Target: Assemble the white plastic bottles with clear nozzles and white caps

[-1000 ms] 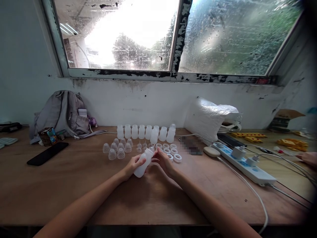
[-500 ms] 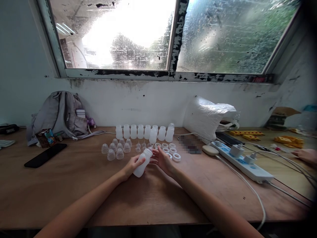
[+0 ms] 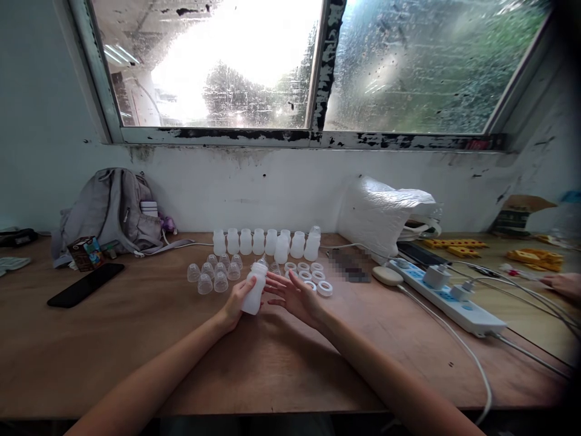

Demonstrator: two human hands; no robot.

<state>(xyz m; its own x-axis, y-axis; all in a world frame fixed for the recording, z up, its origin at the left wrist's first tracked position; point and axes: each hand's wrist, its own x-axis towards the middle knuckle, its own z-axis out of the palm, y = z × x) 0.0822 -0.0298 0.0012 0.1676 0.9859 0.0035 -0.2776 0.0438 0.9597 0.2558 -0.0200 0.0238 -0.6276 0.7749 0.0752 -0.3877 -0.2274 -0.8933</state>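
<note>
My left hand (image 3: 236, 303) is wrapped round a small white plastic bottle (image 3: 255, 290), held nearly upright over the wooden table (image 3: 136, 339). Just to its right, my right hand (image 3: 293, 295) has its fingers spread and holds nothing. Behind the hands a row of white bottles (image 3: 265, 242) stands near the wall. Clear dome caps (image 3: 213, 275) lie to the left, and white rings (image 3: 313, 278) to the right.
A grey backpack (image 3: 109, 212), a small carton (image 3: 85, 252) and a black phone (image 3: 85, 284) sit at the left. At the right are a white plastic bag (image 3: 385, 212), a power strip (image 3: 447, 300) with cables, yellow parts (image 3: 535, 259) and another person's hand (image 3: 565, 283).
The bottle has gone from tilted to nearly upright in my left hand. My right hand has let go of its top and spread its fingers.
</note>
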